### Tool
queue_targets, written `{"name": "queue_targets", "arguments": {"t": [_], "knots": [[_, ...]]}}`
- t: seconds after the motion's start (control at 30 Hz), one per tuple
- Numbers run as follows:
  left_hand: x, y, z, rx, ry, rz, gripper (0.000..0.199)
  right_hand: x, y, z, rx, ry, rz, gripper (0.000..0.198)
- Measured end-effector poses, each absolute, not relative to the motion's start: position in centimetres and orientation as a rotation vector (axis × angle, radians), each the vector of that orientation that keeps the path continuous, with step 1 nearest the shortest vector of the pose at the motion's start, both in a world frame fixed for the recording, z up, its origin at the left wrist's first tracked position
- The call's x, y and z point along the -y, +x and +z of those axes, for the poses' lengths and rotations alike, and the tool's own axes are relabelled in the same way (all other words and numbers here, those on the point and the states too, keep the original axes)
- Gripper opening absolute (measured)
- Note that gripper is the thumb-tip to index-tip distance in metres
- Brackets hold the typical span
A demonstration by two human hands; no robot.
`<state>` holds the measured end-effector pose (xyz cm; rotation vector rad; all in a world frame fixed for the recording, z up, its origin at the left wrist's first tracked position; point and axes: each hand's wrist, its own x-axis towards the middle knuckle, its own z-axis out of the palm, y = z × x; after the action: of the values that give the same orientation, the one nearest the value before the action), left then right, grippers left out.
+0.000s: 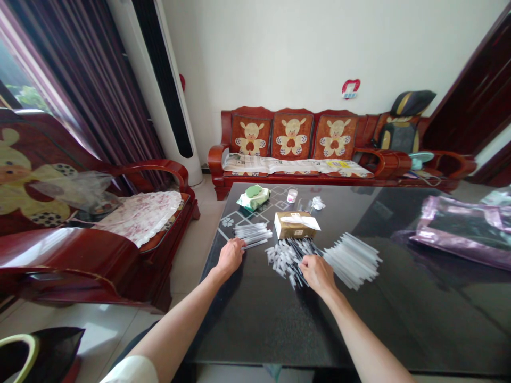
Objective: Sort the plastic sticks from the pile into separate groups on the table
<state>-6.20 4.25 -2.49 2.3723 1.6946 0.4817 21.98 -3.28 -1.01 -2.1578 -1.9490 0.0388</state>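
Observation:
My left hand point(231, 256) is at the near left end of a small stack of thin translucent tubes point(252, 234). Its fingers are curled together at the stack's edge, and what they hold, if anything, is hidden. Over a heap of thin black sticks with whitish caps point(282, 256) is my right hand point(318, 272). Thumb and fingertips are closed there in a pinch among the sticks; the pinched item is too small to make out. Just right of this hand lies a larger spread of frosted, translucent tubes point(353, 260), side by side.
The dark glossy table point(255, 319) also bears a tissue box point(296, 225), a green wipes pack point(254, 197), a small white cup point(292, 196) and crumpled tissue point(318, 202). A purple-edged clear plastic bag point(443, 239) lies right. Behind stands a wooden sofa point(221, 154).

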Motion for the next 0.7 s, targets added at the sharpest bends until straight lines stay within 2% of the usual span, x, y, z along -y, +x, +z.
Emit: {"name": "queue_targets", "arguments": {"t": [0.37,0.57,0.7], "knots": [[-4.0,-5.9,-2.7,-1.718,2.376,0.447,0.021,2.4,20.9,-2.3,2.006,-2.084,0.013,0.025],[-3.8,-5.7,-2.4,-1.727,2.322,0.403,0.012,2.4,20.7,-2.0,2.018,-2.089,0.031,0.023],[-4.0,-5.4,-2.7,-1.636,2.270,0.563,0.018,2.9,20.6,-0.7,1.926,-2.028,0.013,0.028]]}}
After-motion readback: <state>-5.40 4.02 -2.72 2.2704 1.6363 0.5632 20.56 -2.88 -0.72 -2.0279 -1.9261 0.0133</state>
